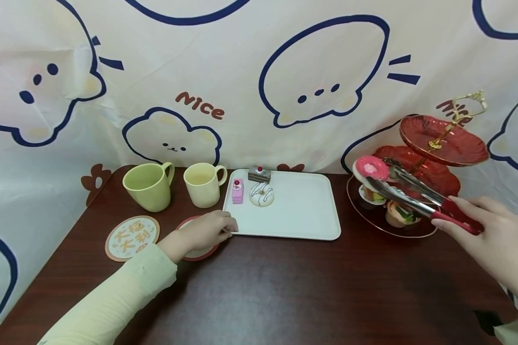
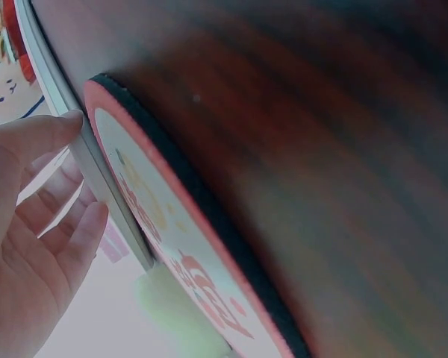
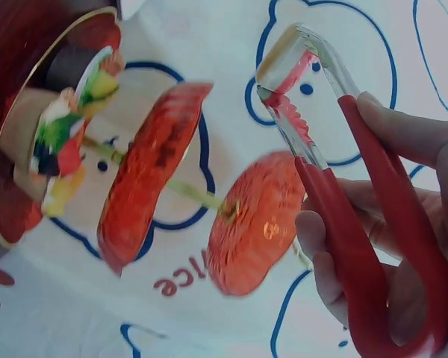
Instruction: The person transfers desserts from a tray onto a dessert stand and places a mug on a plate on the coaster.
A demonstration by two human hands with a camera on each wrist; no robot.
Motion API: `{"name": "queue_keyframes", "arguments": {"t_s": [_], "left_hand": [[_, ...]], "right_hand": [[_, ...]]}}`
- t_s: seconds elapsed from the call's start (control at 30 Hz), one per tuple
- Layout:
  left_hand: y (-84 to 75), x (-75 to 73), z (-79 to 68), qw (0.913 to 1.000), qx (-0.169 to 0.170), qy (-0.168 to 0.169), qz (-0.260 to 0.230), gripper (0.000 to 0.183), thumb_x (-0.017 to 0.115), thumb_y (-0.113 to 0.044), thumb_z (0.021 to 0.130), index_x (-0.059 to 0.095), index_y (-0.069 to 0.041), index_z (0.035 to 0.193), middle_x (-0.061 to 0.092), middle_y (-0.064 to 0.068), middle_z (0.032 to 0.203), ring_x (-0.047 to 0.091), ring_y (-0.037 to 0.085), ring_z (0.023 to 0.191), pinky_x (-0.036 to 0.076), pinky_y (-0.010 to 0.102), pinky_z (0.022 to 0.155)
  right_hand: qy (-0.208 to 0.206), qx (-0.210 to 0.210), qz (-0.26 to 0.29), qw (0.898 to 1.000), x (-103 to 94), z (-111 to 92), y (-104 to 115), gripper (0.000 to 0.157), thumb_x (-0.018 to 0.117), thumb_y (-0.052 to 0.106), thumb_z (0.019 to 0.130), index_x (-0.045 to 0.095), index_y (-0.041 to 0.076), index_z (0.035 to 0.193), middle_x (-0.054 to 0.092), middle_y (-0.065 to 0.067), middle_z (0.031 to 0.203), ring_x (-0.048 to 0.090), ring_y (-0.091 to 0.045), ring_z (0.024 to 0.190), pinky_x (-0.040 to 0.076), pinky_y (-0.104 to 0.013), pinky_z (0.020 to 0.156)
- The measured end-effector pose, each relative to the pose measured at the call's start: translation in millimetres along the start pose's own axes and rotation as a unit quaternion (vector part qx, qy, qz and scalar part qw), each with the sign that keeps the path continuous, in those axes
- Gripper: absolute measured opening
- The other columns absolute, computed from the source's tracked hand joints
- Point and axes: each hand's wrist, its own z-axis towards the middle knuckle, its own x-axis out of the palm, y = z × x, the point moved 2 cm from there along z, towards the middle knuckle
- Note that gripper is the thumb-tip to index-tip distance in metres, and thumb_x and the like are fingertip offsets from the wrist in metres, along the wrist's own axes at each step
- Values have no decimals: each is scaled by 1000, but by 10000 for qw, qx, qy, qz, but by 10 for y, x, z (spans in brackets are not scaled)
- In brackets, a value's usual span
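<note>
My right hand point(image 1: 496, 235) holds red-handled metal tongs point(image 3: 388, 186). Between the tong tips is a round, pale-sided cake point(image 1: 370, 168) with a pink top and white flower, raised beside the red tiered stand point(image 1: 446, 139). At the near left corner of the white tray point(image 1: 298, 211), my left hand point(image 1: 207, 230) grips the rim, thumb on the outer edge in the left wrist view. The tray bears a pink cake slice point(image 1: 237, 192), a chocolate cake slice point(image 1: 259, 176) and a white donut point(image 1: 261, 195) with dark stripes, all toward its left end.
Two cupcakes point(image 1: 400, 215) sit on the stand's bottom tier. Left of the tray stand a green mug point(image 1: 148, 187) and a cream mug point(image 1: 203, 186). A round coaster point(image 1: 131, 238) lies before them, and a red-rimmed coaster point(image 2: 164, 201) is partly under the left hand. Printed cloth hangs behind.
</note>
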Motion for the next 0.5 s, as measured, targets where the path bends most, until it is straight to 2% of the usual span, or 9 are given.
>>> {"name": "queue_keyframes", "arguments": {"t_s": [0.07,0.17,0.37,0.5], "left_hand": [[-4,-7,0,10000,-10,-3,4,16,71,5,91,74,-9,97,66,2,94,64,17,91,55,33,81],[-8,-14,-5,9999,-126,61,-26,15,71,5,91,74,-9,98,66,1,94,64,17,91,55,34,82],[-8,-22,-7,9997,-215,123,-71,15,71,4,92,74,-9,98,66,2,95,64,17,92,55,35,83],[-5,-24,0,9998,-180,103,-59,15,71,4,91,74,-9,97,66,2,94,64,17,91,55,34,82]], "right_hand": [[-103,69,143,9998,-7,-14,-51,81,73,57,89,62,-18,120,55,-34,104,52,-42,74,38,-29,49],[-100,245,261,9993,-5,-46,-111,77,73,52,91,62,-19,119,53,-34,104,50,-43,77,36,-25,49],[-96,558,175,9982,-1,-108,-241,74,71,48,94,59,-20,122,50,-37,107,46,-48,86,36,-26,51],[-161,805,242,9963,7,-141,-360,80,66,54,95,57,-20,123,48,-36,105,44,-48,86,32,-23,52]]}}
